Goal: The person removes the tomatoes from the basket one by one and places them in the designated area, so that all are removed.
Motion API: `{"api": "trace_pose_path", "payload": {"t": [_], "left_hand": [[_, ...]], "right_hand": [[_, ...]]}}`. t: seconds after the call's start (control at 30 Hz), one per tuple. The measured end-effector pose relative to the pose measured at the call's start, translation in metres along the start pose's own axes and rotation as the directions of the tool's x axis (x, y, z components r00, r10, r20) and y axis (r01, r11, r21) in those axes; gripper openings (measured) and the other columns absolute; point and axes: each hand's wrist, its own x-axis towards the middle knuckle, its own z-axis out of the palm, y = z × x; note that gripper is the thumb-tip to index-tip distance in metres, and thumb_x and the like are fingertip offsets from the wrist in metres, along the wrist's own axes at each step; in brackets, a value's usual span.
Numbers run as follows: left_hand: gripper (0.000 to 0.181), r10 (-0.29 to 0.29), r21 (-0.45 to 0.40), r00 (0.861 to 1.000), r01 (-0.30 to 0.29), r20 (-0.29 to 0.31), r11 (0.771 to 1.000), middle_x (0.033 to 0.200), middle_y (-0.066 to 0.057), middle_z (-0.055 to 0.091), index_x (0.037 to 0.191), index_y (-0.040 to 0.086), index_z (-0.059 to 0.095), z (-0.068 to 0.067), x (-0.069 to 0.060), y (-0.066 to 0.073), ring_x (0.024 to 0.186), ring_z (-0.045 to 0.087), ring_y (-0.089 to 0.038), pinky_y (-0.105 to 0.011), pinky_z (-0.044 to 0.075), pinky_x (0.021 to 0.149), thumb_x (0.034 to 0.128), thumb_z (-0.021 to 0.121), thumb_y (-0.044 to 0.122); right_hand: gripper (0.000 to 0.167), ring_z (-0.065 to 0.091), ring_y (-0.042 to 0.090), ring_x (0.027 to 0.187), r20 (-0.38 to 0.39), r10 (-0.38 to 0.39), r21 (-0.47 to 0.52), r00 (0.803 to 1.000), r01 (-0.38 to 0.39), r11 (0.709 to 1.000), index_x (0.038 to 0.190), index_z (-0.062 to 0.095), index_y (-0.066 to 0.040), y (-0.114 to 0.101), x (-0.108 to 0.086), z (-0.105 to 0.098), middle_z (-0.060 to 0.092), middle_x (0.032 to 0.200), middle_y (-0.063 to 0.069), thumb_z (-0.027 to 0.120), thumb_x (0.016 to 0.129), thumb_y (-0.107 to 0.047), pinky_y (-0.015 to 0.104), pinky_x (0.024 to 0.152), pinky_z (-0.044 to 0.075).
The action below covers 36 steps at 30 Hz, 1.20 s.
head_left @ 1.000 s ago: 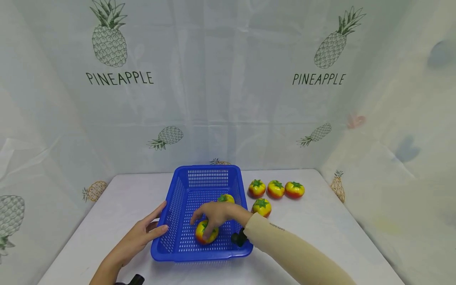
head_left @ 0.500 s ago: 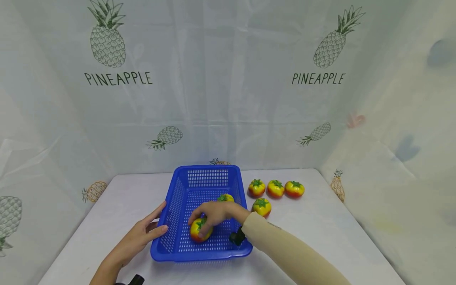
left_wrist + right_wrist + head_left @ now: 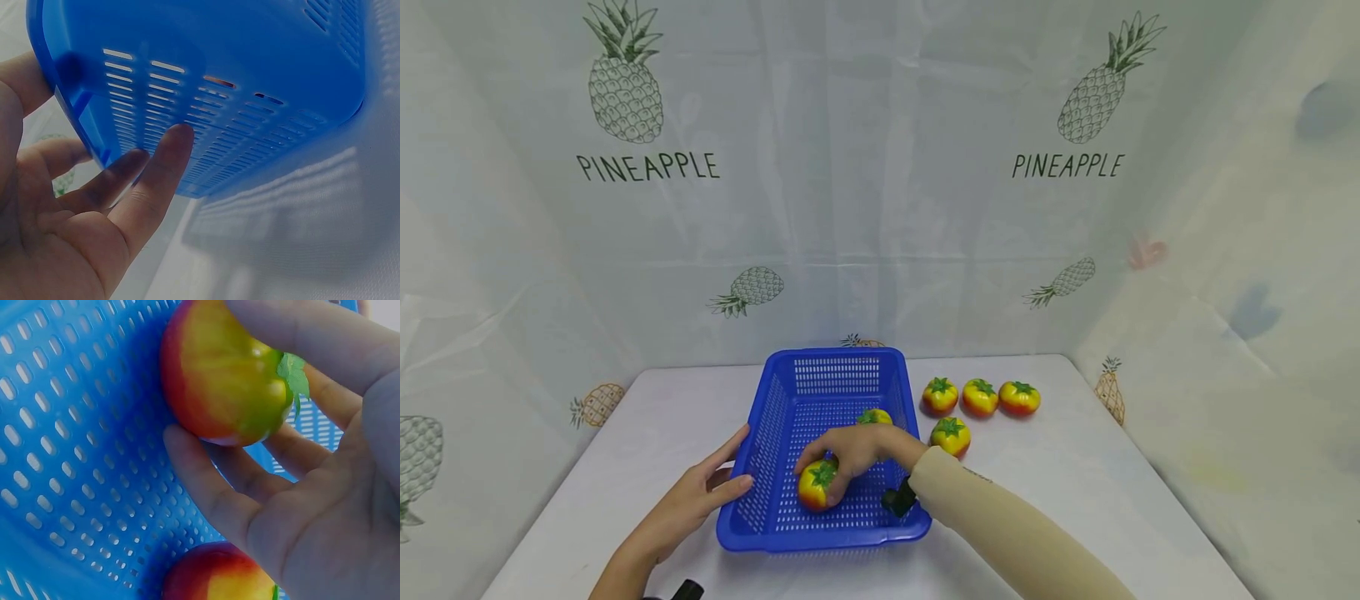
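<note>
My right hand (image 3: 856, 448) reaches into the blue plastic basket (image 3: 820, 542) and holds a yellow-and-red tomato (image 3: 815, 485) with a green leafy top. In the right wrist view, the thumb lies over this tomato (image 3: 219, 381) and the fingers curve round its other side, close to the perforated floor. A second tomato (image 3: 876, 416) sits in the basket behind my right wrist, partly hidden. At the basket's left side my left hand (image 3: 696, 492) grips the rim. In the left wrist view, its fingers (image 3: 169, 156) lie along the slotted outer wall.
Several more tomatoes stand on the white table to the right of the basket: one nearer tomato (image 3: 951, 437), with a row behind it, including the far-right tomato (image 3: 1019, 399). A pineapple-print curtain (image 3: 865, 208) encloses the table's back and sides.
My right hand has shifted slightly left inside the basket, bringing its tomato left with it. The left hand and basket have stayed in place.
</note>
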Motion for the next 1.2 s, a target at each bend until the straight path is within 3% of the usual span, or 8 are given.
{"api": "trace_pose_path", "payload": {"t": [0.5,0.7,0.93,1.2], "left_hand": [[0.081,0.008,-0.007,1.000,-0.008,0.006,1.000,0.168,-0.028,0.032,0.172,0.027,0.020,-0.001,0.001,-0.001,0.143,0.051,-0.046,-0.062,0.051,0.110,0.1055,0.066,0.032],[0.082,-0.005,-0.001,1.000,0.005,0.006,1.000,0.169,-0.028,0.030,0.172,0.027,0.020,-0.001,0.001,-0.002,0.144,0.048,-0.050,-0.064,0.049,0.110,0.1052,0.067,0.033],[0.082,-0.007,0.014,1.000,0.007,0.004,1.000,0.169,-0.029,0.029,0.172,0.026,0.019,0.000,0.000,-0.002,0.143,0.049,-0.050,-0.065,0.049,0.110,0.1051,0.066,0.034],[0.083,-0.009,0.010,1.000,0.009,0.000,1.000,0.168,-0.029,0.030,0.172,0.025,0.019,0.000,0.000,-0.001,0.143,0.049,-0.049,-0.065,0.049,0.110,0.1049,0.067,0.034]], "right_hand": [[0.057,0.056,0.006,0.118,-0.029,-0.009,-0.019,1.000,0.008,1.000,0.144,0.067,-0.029,-0.004,-0.002,-0.002,0.064,0.140,-0.011,0.085,0.092,-0.017,0.033,0.111,0.049],[0.057,0.056,0.006,0.121,-0.040,-0.049,-0.041,0.998,0.047,0.998,0.146,0.065,-0.026,-0.008,-0.006,-0.007,0.062,0.143,-0.011,0.085,0.093,-0.019,0.031,0.111,0.049],[0.059,0.057,0.009,0.120,-0.056,-0.098,-0.046,0.994,0.096,0.994,0.147,0.064,-0.028,-0.015,-0.019,-0.018,0.062,0.142,-0.011,0.084,0.093,-0.020,0.023,0.104,0.050],[0.060,0.057,0.011,0.124,-0.083,-0.145,-0.058,0.986,0.140,0.988,0.148,0.063,-0.027,-0.022,-0.042,-0.031,0.062,0.145,-0.009,0.084,0.093,-0.020,0.023,0.104,0.051]]}}
